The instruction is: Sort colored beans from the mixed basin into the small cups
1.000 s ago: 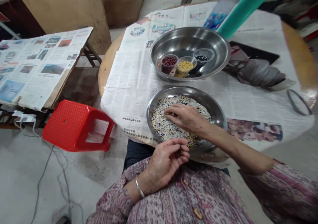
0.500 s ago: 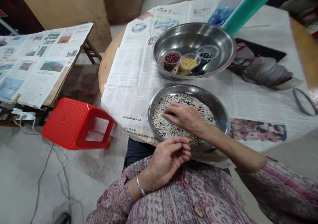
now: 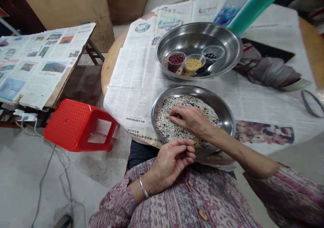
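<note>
A steel pan [image 3: 222, 110] at the table's near edge holds mixed beans and grains [image 3: 167, 128]. My right hand [image 3: 191, 120] rests in the mix, fingertips pinched together among the grains. My left hand [image 3: 172, 160] hovers below the pan's rim, near my chest, fingers curled in; anything inside them is hidden. Behind the pan a larger steel basin [image 3: 227, 39] holds three small clear cups: red beans [image 3: 176, 60], yellow beans [image 3: 192, 65] and black beans [image 3: 210, 56].
Newspaper [image 3: 134, 83] covers the round wooden table. A grey cloth [image 3: 273, 73] lies to the right, with a plastic bottle [image 3: 231, 5] and a teal object [image 3: 255, 5] behind. A red plastic stool [image 3: 76, 126] stands at left beside a newspaper-covered board [image 3: 43, 62].
My right hand's fingers shift slightly within the grains. The view has drifted a little; my left hand stays in place.
</note>
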`<state>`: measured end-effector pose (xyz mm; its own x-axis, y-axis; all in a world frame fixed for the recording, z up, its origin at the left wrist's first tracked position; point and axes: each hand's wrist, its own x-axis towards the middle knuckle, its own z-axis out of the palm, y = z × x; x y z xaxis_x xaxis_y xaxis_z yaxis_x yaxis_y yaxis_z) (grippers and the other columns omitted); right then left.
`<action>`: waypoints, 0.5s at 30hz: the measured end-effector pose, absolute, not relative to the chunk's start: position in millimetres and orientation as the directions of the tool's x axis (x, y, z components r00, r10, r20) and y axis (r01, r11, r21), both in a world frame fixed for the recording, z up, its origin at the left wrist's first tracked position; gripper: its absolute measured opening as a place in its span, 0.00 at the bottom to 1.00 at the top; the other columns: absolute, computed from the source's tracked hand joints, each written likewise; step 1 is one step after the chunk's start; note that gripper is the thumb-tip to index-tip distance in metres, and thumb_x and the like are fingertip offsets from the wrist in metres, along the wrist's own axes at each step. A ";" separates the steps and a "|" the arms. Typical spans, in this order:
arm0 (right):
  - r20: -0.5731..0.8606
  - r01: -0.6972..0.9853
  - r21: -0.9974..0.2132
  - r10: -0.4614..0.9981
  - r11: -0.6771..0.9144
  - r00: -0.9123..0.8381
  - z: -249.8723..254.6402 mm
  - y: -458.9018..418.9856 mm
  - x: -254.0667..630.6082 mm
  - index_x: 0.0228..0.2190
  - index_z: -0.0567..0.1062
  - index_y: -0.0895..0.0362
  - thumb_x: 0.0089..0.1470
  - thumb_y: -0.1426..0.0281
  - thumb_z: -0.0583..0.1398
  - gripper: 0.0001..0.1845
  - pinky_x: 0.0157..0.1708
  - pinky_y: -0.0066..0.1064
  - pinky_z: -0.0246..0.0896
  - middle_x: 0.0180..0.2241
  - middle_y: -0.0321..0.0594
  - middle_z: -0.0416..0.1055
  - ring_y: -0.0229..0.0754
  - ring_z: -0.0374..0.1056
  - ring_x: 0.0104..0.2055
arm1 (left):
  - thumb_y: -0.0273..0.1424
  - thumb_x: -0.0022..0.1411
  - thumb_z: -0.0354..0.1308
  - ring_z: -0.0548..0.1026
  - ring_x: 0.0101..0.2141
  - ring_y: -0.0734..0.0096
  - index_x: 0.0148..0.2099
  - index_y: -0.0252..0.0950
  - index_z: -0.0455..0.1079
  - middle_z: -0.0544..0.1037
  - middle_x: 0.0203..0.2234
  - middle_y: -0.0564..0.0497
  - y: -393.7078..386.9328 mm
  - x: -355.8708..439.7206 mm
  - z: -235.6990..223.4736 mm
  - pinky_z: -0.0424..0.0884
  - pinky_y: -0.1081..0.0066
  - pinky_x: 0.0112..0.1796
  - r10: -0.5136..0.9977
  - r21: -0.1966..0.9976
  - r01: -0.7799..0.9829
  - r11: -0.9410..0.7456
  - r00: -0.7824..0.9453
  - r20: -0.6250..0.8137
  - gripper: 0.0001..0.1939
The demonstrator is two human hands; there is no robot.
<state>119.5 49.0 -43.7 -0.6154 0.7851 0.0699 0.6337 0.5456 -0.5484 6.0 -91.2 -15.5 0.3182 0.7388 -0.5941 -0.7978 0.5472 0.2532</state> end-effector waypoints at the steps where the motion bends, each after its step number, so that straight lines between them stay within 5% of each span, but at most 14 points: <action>1: 0.059 0.604 -0.590 0.774 0.536 -0.630 -42.7 48.6 118.8 0.30 0.75 0.54 0.58 0.67 0.57 0.09 0.33 0.34 0.59 0.30 0.41 0.75 0.41 0.68 0.30 | 0.25 0.53 0.65 0.72 0.27 0.80 0.40 0.27 0.76 0.75 0.28 0.50 -91.6 5.9 -15.6 0.67 0.78 0.34 0.739 0.252 -0.798 0.547 0.319 -0.593 0.11; 6: 0.010 0.444 -0.707 0.635 0.551 -0.772 -37.4 40.2 110.4 0.28 0.76 0.53 0.58 0.68 0.56 0.10 0.31 0.32 0.58 0.26 0.37 0.73 0.38 0.66 0.27 | 0.25 0.53 0.65 0.73 0.27 0.79 0.40 0.26 0.76 0.75 0.29 0.49 -94.8 4.5 -16.4 0.67 0.77 0.34 0.737 0.261 -0.784 0.563 0.332 -0.589 0.11; 15: 0.054 0.379 -0.699 0.574 0.606 -0.817 -57.2 31.1 107.7 0.43 0.78 0.55 0.61 0.66 0.57 0.13 0.44 0.38 0.64 0.41 0.44 0.78 0.45 0.72 0.42 | 0.27 0.51 0.67 0.73 0.28 0.78 0.41 0.26 0.77 0.76 0.29 0.49 -100.4 2.1 -21.7 0.68 0.77 0.34 0.743 0.276 -0.767 0.580 0.358 -0.566 0.14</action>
<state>107.7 31.1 -57.2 -0.8174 0.5735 0.0538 0.3793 0.6061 -0.6991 2.1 -100.4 -21.7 0.3576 0.7427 -0.5662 -0.7667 0.5796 0.2761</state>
